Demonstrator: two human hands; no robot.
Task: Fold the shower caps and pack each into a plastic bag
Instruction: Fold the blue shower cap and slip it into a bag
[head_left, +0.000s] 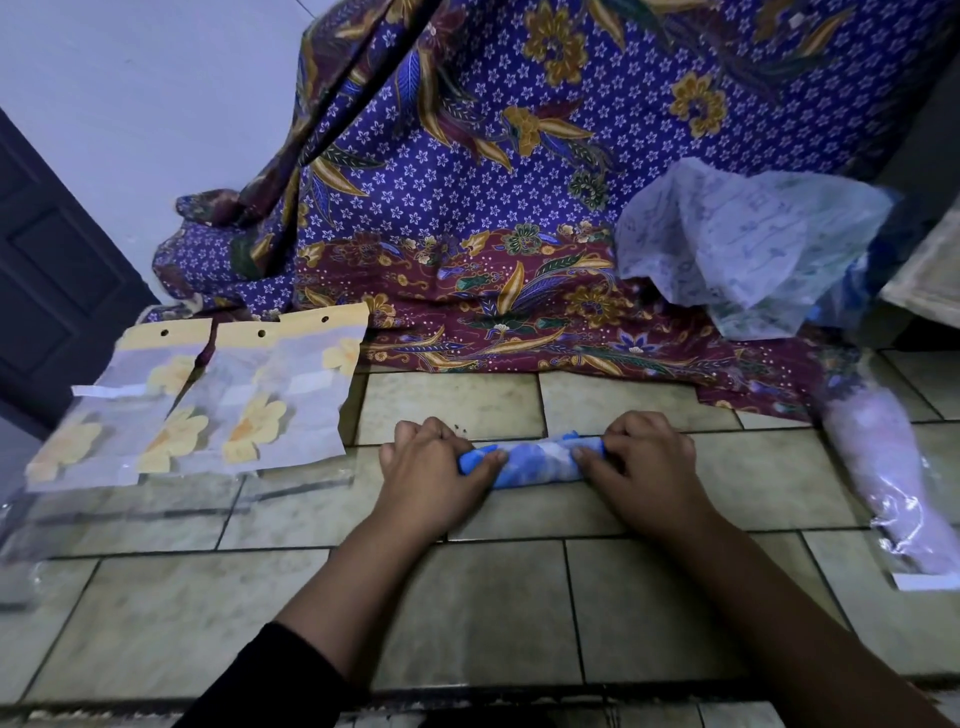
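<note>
A tiled floor (467, 613) fills my view, with a purple batik cloth (493, 171) draped behind it and a dark door (47, 270) off to the left. At the centre lies the shower cap (535, 462), rolled into a tight blue-and-white tube on the tiles. My left hand (431, 467) is clamped on one end and my right hand (649, 467) on the other, fingers curled over the top and thumbs pinching underneath.

I judge the cap thin, light and slick (the kind of film that springs open the instant pressure eases), so both ends need holding until it goes into a bag. The elastic rim probably bunches at the ends, which gives the firmest grip.

Flower-printed plastic bags (208, 400) lie fanned out to the left, near my left hand. A loose pile of unfolded caps (748, 244) sits on the cloth at right, and a long clear packet (893, 478) rests further right.
</note>
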